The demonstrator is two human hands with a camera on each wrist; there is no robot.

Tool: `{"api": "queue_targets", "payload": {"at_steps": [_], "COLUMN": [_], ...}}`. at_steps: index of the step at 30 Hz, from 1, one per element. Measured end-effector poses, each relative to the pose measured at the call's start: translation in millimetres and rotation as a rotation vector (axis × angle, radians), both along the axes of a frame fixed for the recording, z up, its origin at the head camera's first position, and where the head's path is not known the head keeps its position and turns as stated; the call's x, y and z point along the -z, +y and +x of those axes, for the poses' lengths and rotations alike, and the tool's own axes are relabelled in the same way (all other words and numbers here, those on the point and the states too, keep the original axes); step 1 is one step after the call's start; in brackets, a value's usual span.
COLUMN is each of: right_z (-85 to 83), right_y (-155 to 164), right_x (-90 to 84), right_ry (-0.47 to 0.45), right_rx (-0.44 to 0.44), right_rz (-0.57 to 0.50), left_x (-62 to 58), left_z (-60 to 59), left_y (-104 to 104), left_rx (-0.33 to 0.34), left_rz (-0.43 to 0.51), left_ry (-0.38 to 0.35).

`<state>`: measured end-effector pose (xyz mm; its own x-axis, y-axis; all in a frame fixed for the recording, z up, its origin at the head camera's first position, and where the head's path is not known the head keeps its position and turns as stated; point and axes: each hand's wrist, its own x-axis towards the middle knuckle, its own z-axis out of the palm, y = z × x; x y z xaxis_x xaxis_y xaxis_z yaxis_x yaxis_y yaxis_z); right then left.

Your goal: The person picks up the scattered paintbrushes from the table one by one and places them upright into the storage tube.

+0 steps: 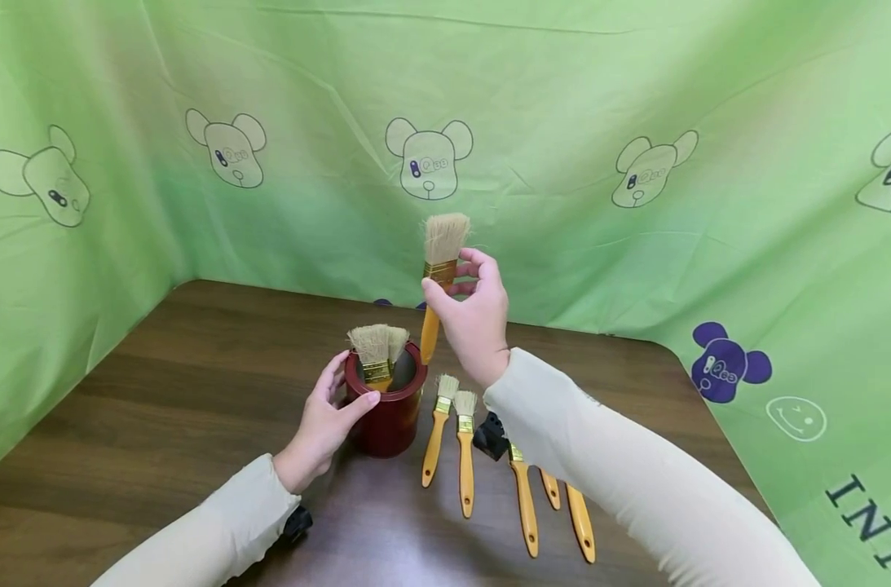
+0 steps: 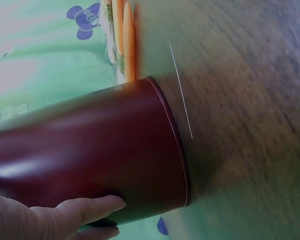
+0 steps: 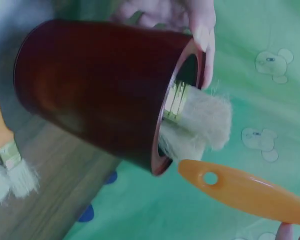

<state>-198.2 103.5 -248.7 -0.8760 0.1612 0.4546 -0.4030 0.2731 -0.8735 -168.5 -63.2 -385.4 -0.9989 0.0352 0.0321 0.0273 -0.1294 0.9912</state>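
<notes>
My right hand (image 1: 478, 310) pinches a wide paintbrush (image 1: 447, 238) near its metal band, bristles up. The orange handle (image 3: 245, 192) hangs down with its holed end beside the rim of a dark red cylindrical pot (image 1: 386, 424). Two paintbrushes (image 1: 372, 346) stand in the pot, bristles upward; the right wrist view shows their pale bristles (image 3: 207, 117) sticking out past the rim. My left hand (image 1: 331, 416) holds the pot from the left, thumb on the rim. In the left wrist view its fingers (image 2: 92, 207) lie along the pot's side (image 2: 95, 145).
Right of the pot, several paintbrushes (image 1: 465, 456) lie on the brown wooden table (image 1: 159, 408), some partly hidden by the right sleeve (image 1: 599, 440). A thin loose bristle (image 2: 181, 92) lies by the pot's base. Green printed cloth (image 1: 306, 228) surrounds the table.
</notes>
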Motion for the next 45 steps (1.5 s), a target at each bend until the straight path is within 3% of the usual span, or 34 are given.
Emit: {"api": "queue_targets", "payload": {"at_steps": [21, 33, 45], "right_z": [15.3, 16.3, 17.2], "right_y": [-5.5, -2.8, -4.5], "right_x": [30.9, 41.6, 66.9], "right_ry": [-0.039, -0.037, -0.085], "right_rx": [-0.013, -0.101, -0.132], "right_rz": [-0.08, -0.047, -0.107], "left_x": [-4.1, -4.4, 1.1], "left_z": [4.0, 3.6, 2.6], "left_y": [-1.5, 0.6, 1.4], "left_rx": [-0.013, -0.007, -0.016], "left_rz": [-0.006, -0.004, -0.021], "left_ry": [0.026, 0.025, 0.044]}}
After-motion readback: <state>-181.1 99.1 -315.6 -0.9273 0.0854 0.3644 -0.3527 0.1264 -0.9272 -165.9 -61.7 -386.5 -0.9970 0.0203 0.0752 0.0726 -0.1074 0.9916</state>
